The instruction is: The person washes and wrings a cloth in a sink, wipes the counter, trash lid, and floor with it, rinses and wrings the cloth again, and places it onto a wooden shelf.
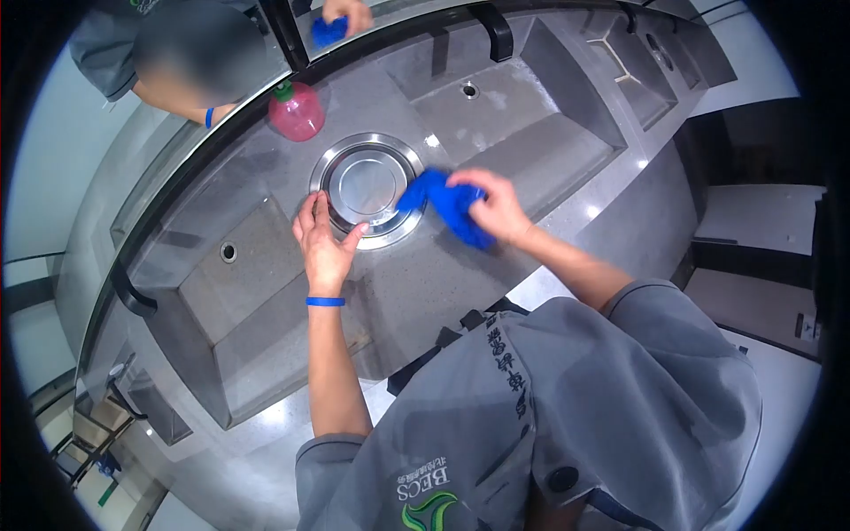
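Wears a grey fabric shirt (655, 380) lettered "BECS". Grips in the right hand (500, 211) a crumpled bright-blue cloth (454, 208), slanted lengthwise toward upper left, overlapping the right rim of a round, shiny steel fitting (367, 181). Spreads the left hand (328, 252) across its lower-left rim. Beyond: rounded pink bottle (297, 115), green-topped.

Head-worn view looks down at nearby counter (434, 292)
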`<state>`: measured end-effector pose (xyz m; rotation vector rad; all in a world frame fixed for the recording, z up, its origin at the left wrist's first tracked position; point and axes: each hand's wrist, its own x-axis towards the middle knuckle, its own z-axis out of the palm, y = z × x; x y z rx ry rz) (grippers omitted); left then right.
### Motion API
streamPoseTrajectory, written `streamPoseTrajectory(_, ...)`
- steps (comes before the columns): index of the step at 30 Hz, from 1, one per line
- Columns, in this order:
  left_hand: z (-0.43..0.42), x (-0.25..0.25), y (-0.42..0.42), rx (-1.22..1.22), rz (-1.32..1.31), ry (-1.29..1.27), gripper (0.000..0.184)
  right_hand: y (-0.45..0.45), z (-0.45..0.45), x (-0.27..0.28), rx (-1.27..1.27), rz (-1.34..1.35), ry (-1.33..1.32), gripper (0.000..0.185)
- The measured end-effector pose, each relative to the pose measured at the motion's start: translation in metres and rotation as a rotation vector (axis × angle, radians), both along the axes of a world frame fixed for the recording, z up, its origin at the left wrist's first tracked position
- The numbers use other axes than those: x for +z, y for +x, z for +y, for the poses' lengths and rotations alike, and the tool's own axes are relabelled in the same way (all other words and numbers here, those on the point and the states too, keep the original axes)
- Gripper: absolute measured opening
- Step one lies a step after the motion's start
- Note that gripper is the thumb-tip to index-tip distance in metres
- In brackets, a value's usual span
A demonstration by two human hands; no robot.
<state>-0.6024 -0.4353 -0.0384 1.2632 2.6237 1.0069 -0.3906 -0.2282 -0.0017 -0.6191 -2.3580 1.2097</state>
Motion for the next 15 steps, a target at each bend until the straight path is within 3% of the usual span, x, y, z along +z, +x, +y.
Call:
streamPoseTrajectory(2,0.0,-0.003,-0.001,-0.004,0.013,0.021,0.083,-0.019,0.02,0.004,-0.004,0.026,0.047,0.044)
streamPoseTrajectory(5,-0.001,-0.007,-0.016,-0.028,0.042,-0.009,0.081,-0.051,0.023,-0.019,0.245,-0.048,0.333,0.045)
streamPoseTrajectory(8,-0.004,-0.012,-0.026,-0.047,0.07,-0.058,0.077,-0.072,0.004,-0.036,0.17,-0.089,0.414,0.045)
streamPoseTrajectory(15,-0.006,-0.044,-0.03,-0.035,0.14,-0.065,0.056,-0.102,-0.052,-0.039,0.646,-0.029,0.679,0.04)
